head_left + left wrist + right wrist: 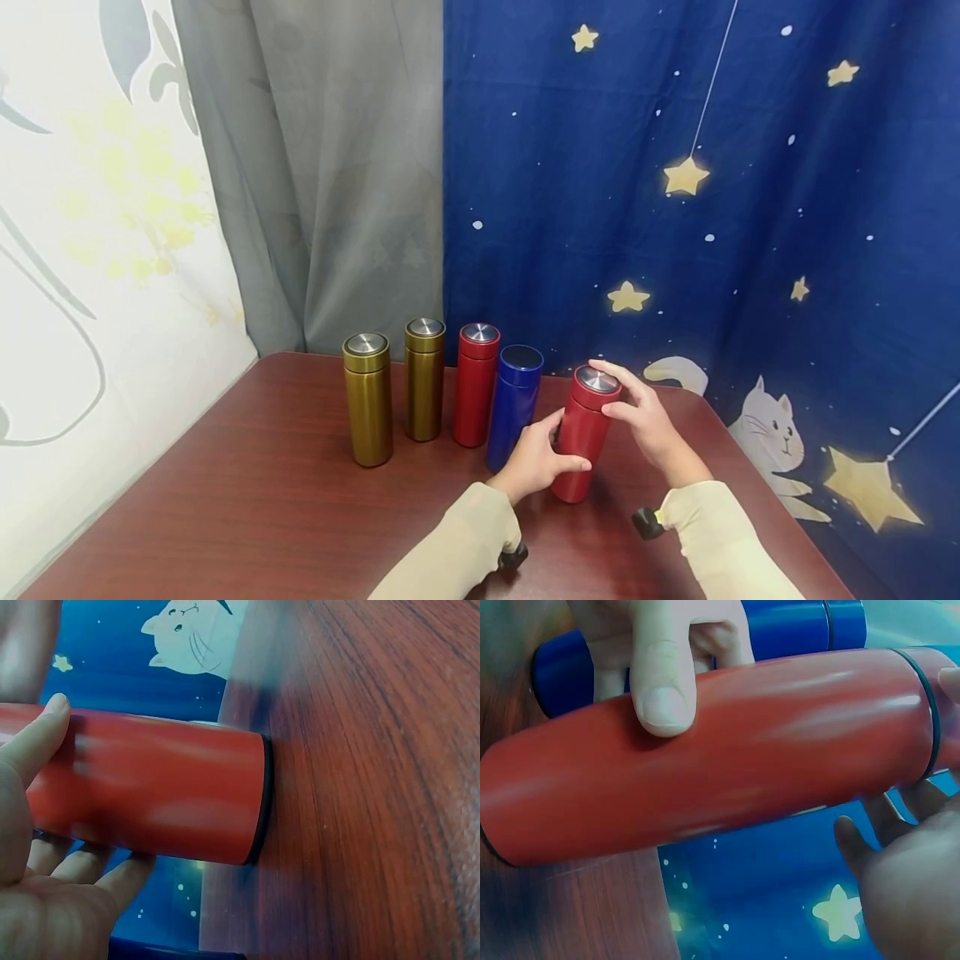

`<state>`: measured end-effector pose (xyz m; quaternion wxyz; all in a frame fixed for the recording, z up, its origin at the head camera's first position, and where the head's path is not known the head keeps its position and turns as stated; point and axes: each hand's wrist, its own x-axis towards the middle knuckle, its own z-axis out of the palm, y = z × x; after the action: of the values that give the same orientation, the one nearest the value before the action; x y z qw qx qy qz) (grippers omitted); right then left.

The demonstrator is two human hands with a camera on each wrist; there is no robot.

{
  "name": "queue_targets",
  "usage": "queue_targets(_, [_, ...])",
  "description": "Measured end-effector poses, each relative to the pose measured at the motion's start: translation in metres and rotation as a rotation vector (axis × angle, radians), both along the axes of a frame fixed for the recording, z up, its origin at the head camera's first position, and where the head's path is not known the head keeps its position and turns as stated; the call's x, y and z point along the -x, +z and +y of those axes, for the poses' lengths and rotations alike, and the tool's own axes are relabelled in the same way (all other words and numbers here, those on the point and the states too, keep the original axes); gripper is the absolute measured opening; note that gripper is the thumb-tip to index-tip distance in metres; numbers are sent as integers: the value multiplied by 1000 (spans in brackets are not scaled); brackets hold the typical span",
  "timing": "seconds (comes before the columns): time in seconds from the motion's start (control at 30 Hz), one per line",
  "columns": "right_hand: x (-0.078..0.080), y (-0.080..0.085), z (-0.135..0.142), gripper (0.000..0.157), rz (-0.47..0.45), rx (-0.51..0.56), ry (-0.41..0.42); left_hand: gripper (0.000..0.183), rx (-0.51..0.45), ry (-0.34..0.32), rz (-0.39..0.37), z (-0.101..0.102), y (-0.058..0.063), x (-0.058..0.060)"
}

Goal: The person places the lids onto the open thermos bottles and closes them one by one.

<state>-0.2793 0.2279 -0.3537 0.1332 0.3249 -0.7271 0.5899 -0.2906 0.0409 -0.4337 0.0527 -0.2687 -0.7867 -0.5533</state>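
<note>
A red thermos flask [585, 437] with a silver-topped lid stands near the right side of the table, tilted a little in the head view. Its lower body is gripped by my left hand [534, 460], thumb on the near side and fingers behind. My right hand [651, 423] holds the lid [590, 395] at the top, thumb on one side and fingers over the far rim. In the left wrist view the flask's black base edge [262, 802] is right at the tabletop. Just left of my left hand is a blue thermos flask [517, 400], partly hidden by it.
Another red flask [476, 396] and two gold flasks [369, 412] [424, 392] stand upright further left on the dark red wooden table [285, 500]. Behind the table hang a grey curtain [367, 183] and a blue starry curtain [555, 192].
</note>
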Motion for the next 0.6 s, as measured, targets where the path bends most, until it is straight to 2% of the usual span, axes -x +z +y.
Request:
queue_targets(0.23, [-2,2,2,54,22,-66,-90,81,-4,-4,-5,0,1,-1])
queue_targets(0.6, [-6,1,-3,55,112,-189,-379,80,-9,0,0,0,1,0])
